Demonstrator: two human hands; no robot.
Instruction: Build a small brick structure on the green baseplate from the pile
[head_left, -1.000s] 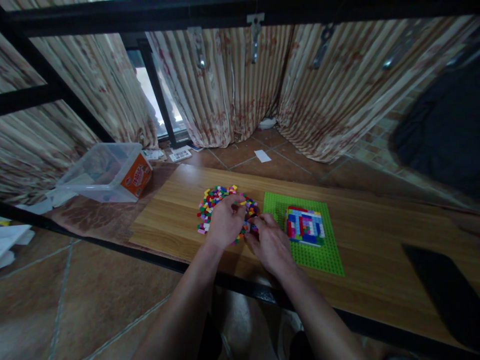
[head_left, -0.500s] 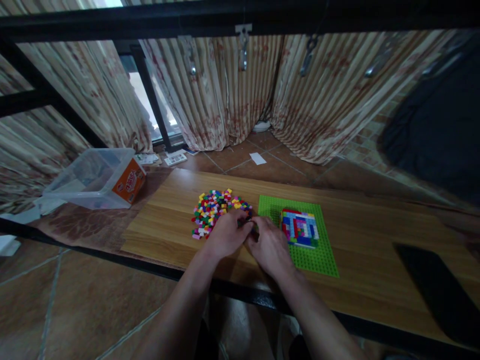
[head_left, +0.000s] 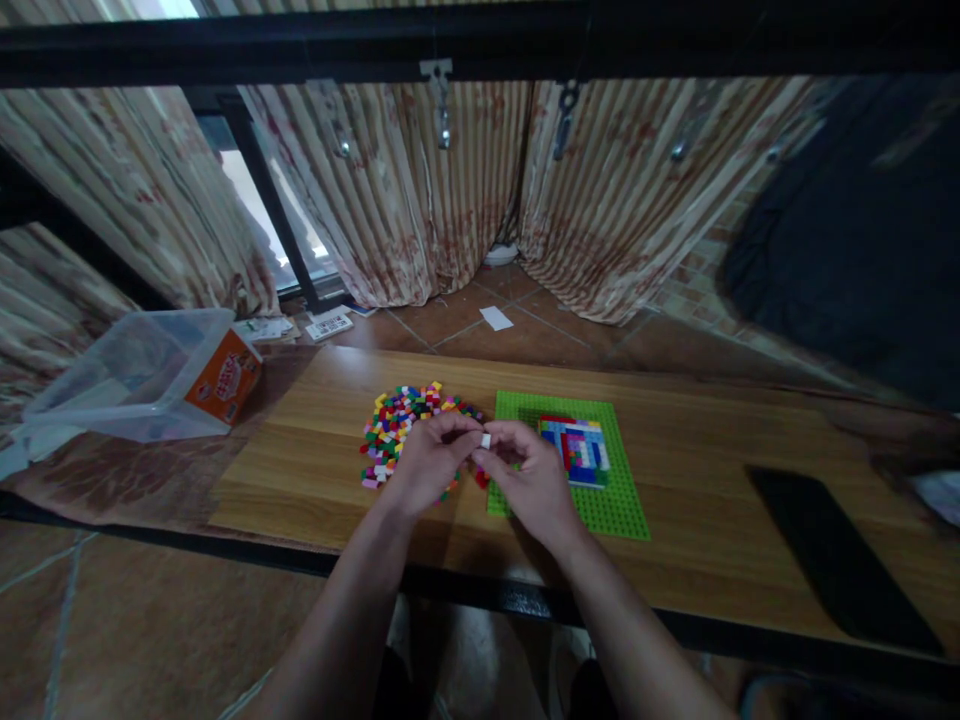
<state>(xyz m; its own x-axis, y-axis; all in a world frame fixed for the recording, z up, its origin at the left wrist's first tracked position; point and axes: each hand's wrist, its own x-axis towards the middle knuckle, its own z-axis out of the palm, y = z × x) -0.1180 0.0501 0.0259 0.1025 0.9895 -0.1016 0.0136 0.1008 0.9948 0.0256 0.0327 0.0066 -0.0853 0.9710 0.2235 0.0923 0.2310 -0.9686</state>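
A small white toy brick (head_left: 486, 440) shows between the fingertips of both hands. My left hand (head_left: 429, 462) pinches it from the left, and my right hand (head_left: 534, 485) pinches it from the right. Behind my left hand lies a heap of loose coloured bricks (head_left: 388, 425), partly covered by that hand. My right hand is in front of the left side of a green studded baseplate (head_left: 626, 490). On the plate sits a low square build of bricks (head_left: 581, 455) in blue, white, red and other colours.
The wooden board (head_left: 300, 470) lies over a table with a dark edge. A clear plastic bin (head_left: 127, 375) with an orange label stands at the left. A flat black object (head_left: 840, 560) lies at the right. Patterned curtains (head_left: 397, 190) hang beyond the table.
My hands have lifted slightly and the white brick is now visible between the fingertips. The view has turned a little, so the table things appear shifted left.
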